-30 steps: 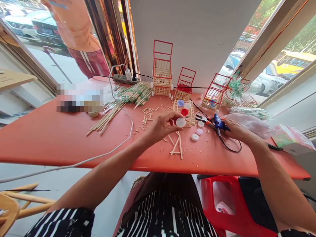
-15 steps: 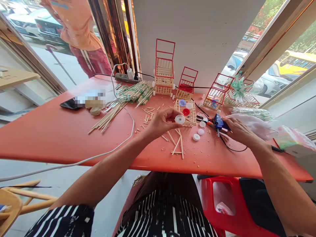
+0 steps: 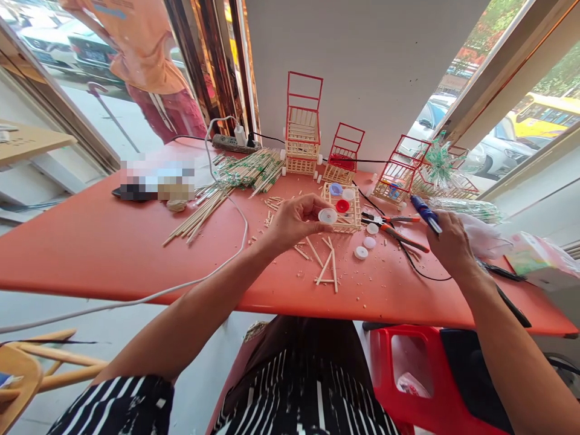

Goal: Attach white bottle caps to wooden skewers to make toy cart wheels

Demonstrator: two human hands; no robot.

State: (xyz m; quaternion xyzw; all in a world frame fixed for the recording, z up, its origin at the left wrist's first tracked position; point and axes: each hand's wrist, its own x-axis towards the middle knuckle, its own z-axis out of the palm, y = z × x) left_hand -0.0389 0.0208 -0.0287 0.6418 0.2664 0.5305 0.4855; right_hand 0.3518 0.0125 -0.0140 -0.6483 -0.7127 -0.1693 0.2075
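**A:** First entry?

**B:** White bottle cap (image 3: 327,215). It is pinched between the thumb and fingertips of the left hand (image 3: 294,222) and held just above the middle of the counter (image 3: 90,241). It sits just beside a stick-built tray (image 3: 352,222).

**A:** Tray contents?

**B:** Three caps: a blue cap (image 3: 334,189), a pale cap (image 3: 348,194) and a red cap (image 3: 342,205).

**A:** Second entry?

**B:** Blue glue gun (image 3: 425,211). The right hand (image 3: 449,243) is closed around it and holds it clear of the surface, toward the counter's right end. A black cord (image 3: 419,272) loops on the counter below it.

**A:** Between the hands?

**B:** Three loose white caps (image 3: 368,242) and red-handled pliers (image 3: 394,228), all lying flat. Loose sticks (image 3: 327,266) lie crossed toward the near edge, among small offcuts.

**A:** Far edge?

**B:** Three stick carts (image 3: 301,130) with red frames stand upright near the wall. Left of them lie bundles of green-wrapped sticks (image 3: 247,169) and a power strip (image 3: 231,144). A white cable (image 3: 235,241) runs from the strip across the counter and off the near edge at the left.
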